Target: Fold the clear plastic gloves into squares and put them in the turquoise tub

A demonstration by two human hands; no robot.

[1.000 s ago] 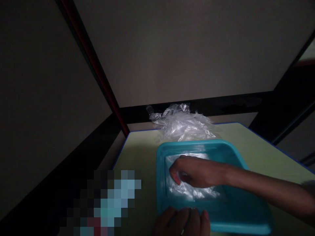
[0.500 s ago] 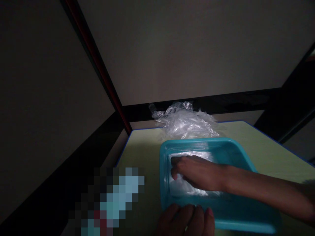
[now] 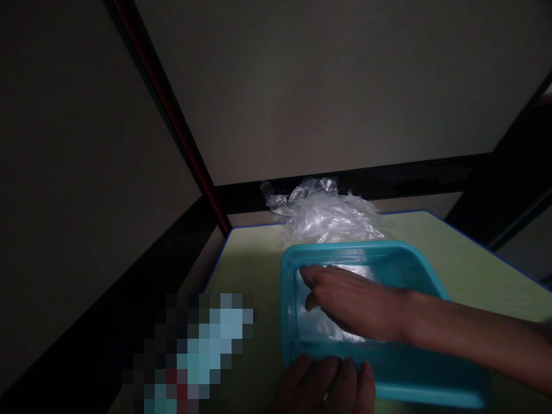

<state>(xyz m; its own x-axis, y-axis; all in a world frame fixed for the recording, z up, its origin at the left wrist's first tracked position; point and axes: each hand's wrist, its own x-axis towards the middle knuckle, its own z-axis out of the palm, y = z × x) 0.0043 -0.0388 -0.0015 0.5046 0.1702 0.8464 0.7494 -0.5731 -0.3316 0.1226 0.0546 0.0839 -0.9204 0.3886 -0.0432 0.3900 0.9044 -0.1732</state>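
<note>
A turquoise plastic basin [image 3: 431,397] stands on the table in front of me. Flat, clear plastic bags or sheets [image 3: 314,328] lie on its floor at the left; which of the two I cannot make out. Over them my right hand [image 3: 345,299] reaches in from the right, palm down. Its index finger and thumb are apart, the fingertips at the far left corner of the plastic, and nothing shows gripped between them. At the bottom of the view, my left hand [image 3: 328,385] has its fingers hooked over the basin's near rim. The rest of that hand is out of view.
Behind the basin, a crumpled heap of clear plastic [image 3: 332,215] lies at the table's far edge, against the wall. The pale yellow-green table [image 3: 250,253] has a blue edge. A pixelated, blurred-out patch [image 3: 207,345] covers the area at the lower left.
My right hand's fingers have straightened, and its index finger and thumb have spread apart over the plastic. The left hand and the basin have stayed nearly in place.
</note>
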